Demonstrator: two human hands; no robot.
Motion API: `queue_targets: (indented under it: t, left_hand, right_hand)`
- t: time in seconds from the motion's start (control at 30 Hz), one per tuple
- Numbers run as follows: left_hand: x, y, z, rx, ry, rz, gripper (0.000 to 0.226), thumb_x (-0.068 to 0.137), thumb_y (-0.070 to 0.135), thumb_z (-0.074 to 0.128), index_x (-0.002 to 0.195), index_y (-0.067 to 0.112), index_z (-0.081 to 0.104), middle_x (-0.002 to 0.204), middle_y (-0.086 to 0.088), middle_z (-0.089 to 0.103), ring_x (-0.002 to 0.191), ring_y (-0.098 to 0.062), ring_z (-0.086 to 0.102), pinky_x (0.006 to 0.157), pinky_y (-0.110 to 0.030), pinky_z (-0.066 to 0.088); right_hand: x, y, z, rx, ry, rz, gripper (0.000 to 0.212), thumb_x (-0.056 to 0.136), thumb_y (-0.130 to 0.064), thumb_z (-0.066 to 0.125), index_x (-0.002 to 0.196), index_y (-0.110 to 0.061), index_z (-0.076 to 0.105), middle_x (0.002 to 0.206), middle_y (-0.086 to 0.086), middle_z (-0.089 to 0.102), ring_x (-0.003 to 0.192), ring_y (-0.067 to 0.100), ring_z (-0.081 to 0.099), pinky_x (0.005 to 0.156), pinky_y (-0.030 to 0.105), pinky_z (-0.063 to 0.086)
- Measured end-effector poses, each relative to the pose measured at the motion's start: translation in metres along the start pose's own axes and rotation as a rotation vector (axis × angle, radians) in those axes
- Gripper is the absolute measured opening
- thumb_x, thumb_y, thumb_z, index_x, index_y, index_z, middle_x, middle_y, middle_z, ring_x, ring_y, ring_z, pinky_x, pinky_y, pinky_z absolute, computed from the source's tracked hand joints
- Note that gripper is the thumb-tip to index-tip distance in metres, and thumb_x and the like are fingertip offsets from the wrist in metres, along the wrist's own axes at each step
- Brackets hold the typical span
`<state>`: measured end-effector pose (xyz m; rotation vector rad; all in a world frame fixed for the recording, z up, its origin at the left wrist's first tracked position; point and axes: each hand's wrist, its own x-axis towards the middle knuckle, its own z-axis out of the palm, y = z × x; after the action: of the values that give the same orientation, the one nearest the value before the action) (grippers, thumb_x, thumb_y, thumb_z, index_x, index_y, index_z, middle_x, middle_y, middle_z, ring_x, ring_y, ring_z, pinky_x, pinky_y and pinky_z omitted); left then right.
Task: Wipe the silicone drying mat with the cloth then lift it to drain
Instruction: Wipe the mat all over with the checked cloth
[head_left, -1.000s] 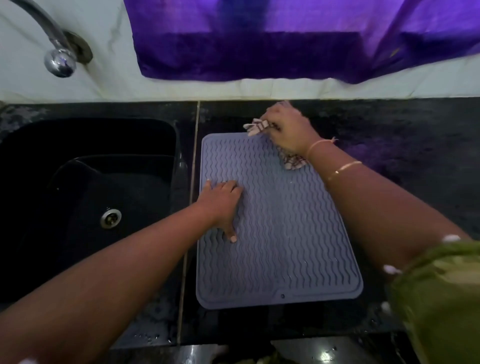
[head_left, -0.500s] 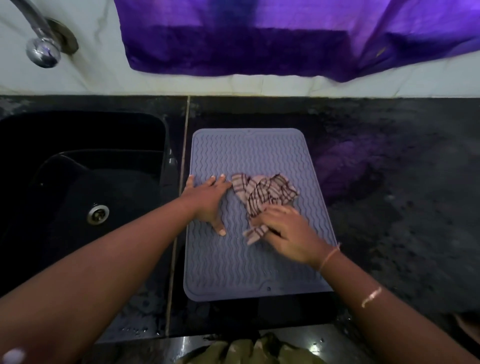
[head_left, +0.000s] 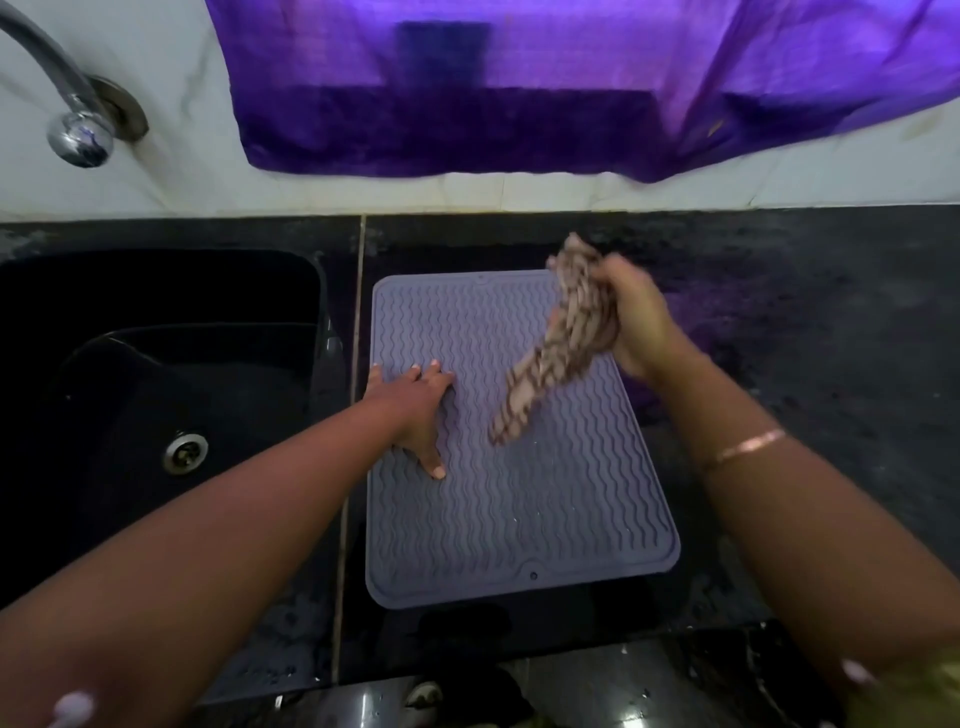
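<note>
A grey-lilac silicone drying mat (head_left: 519, 509) with wavy ridges lies flat on the black counter, just right of the sink. My left hand (head_left: 415, 410) presses flat on the mat's left side, fingers spread. My right hand (head_left: 631, 317) is raised over the mat's far right corner, gripping a striped brown-and-cream cloth (head_left: 550, 358). The cloth hangs down from my fist in a loose strip, its lower end above the middle of the mat.
A black sink (head_left: 156, 374) with a metal drain (head_left: 184, 453) lies to the left, a chrome tap (head_left: 78, 135) above it. A purple cloth (head_left: 571, 88) hangs on the white wall behind. Dark wet counter (head_left: 805, 338) stretches to the right.
My right hand has lifted the cloth off the middle of the mat and carried it up toward the far right corner. The left hand stays pressed on the mat.
</note>
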<state>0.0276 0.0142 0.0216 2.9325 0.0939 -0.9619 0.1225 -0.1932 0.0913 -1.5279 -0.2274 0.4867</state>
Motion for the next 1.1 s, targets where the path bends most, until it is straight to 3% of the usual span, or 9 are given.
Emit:
queue_targets:
  t: [0.2, 0.27, 0.37, 0.4, 0.53, 0.6, 0.67, 0.87, 1.1]
  left_hand:
    - [0.002, 0.007, -0.005, 0.078, -0.042, -0.043, 0.131, 0.059, 0.055, 0.082, 0.152, 0.022, -0.003, 0.161, -0.002, -0.009, 0.148, -0.023, -0.002, 0.115, -0.058, -0.005]
    - [0.002, 0.007, -0.005, 0.074, -0.038, -0.044, 0.131, 0.058, 0.055, 0.083, 0.152, 0.022, -0.003, 0.161, -0.002, -0.009, 0.148, -0.023, -0.002, 0.115, -0.058, -0.005]
    - [0.001, 0.006, -0.003, 0.065, -0.025, -0.044, 0.131, 0.058, 0.053, 0.084, 0.152, 0.023, -0.002, 0.161, -0.001, -0.008, 0.148, -0.022, -0.002, 0.115, -0.057, -0.005]
    - [0.002, 0.006, -0.003, 0.064, -0.021, -0.047, 0.131, 0.057, 0.053, 0.084, 0.152, 0.023, -0.002, 0.161, -0.001, -0.008, 0.148, -0.022, -0.001, 0.115, -0.057, -0.005]
    - [0.003, 0.008, -0.003, 0.067, -0.026, -0.061, 0.131, 0.057, 0.052, 0.084, 0.152, 0.023, -0.001, 0.161, -0.001, -0.008, 0.148, -0.022, -0.001, 0.115, -0.057, -0.004]
    - [0.004, 0.008, -0.002, 0.08, -0.023, -0.072, 0.13, 0.057, 0.052, 0.084, 0.152, 0.023, -0.001, 0.161, -0.001, -0.007, 0.148, -0.022, 0.0, 0.115, -0.057, -0.003]
    - [0.003, 0.009, -0.001, 0.12, -0.008, -0.077, 0.13, 0.058, 0.054, 0.083, 0.152, 0.023, -0.001, 0.161, 0.0, -0.006, 0.148, -0.021, 0.001, 0.115, -0.059, -0.001]
    - [-0.001, 0.011, 0.0, 0.214, 0.02, -0.094, 0.129, 0.06, 0.061, 0.078, 0.152, 0.023, -0.003, 0.161, 0.0, -0.005, 0.148, -0.021, 0.003, 0.115, -0.06, 0.002]
    - [-0.002, 0.013, 0.001, 0.241, 0.049, -0.093, 0.129, 0.058, 0.064, 0.076, 0.152, 0.021, -0.002, 0.161, -0.001, -0.002, 0.148, -0.023, 0.006, 0.115, -0.06, 0.002]
  right_hand:
    - [0.083, -0.042, 0.014, -0.159, 0.298, -0.212, 0.034, 0.08, -0.03, 0.052, 0.086, -0.003, 0.071, 0.087, 0.011, 0.07, 0.084, 0.022, 0.065, 0.083, 0.04, 0.052]
    - [0.091, -0.025, 0.01, -0.389, 0.135, -0.067, 0.028, 0.088, -0.028, 0.05, 0.086, -0.007, 0.068, 0.089, 0.01, 0.068, 0.084, 0.021, 0.063, 0.081, 0.038, 0.049]
    - [0.091, 0.006, 0.004, -0.783, -0.457, 0.386, 0.029, 0.09, -0.029, 0.051, 0.099, -0.009, 0.069, 0.103, 0.01, 0.066, 0.095, 0.024, 0.06, 0.087, 0.042, 0.045]
    - [0.094, 0.012, 0.004, -0.814, -0.481, 0.437, 0.031, 0.088, -0.032, 0.052, 0.106, -0.011, 0.067, 0.11, 0.008, 0.064, 0.103, 0.025, 0.057, 0.093, 0.047, 0.04]
    - [0.112, 0.035, 0.015, -0.979, 0.072, 0.12, 0.06, 0.077, -0.06, 0.056, 0.124, -0.024, 0.052, 0.131, 0.009, 0.047, 0.128, 0.032, 0.037, 0.104, 0.05, 0.031]
    - [0.109, 0.057, 0.022, -1.198, 0.011, 0.172, 0.087, 0.073, -0.07, 0.056, 0.145, -0.035, 0.022, 0.156, 0.014, 0.01, 0.142, 0.039, 0.002, 0.109, 0.062, 0.008]
    - [0.097, 0.083, 0.031, -1.313, -0.077, 0.22, 0.087, 0.08, -0.067, 0.049, 0.148, -0.038, 0.004, 0.159, 0.009, -0.009, 0.142, 0.039, -0.015, 0.109, 0.065, -0.005]
    - [0.023, 0.107, 0.041, -1.429, 0.031, -0.023, 0.058, 0.088, -0.029, 0.043, 0.143, -0.03, 0.027, 0.15, 0.007, 0.028, 0.137, 0.034, 0.021, 0.105, 0.055, 0.025]
    - [-0.105, 0.122, 0.034, -1.486, -0.065, -0.261, 0.046, 0.077, -0.03, 0.046, 0.122, -0.027, 0.053, 0.117, 0.004, 0.058, 0.107, 0.031, 0.053, 0.076, 0.043, 0.044]
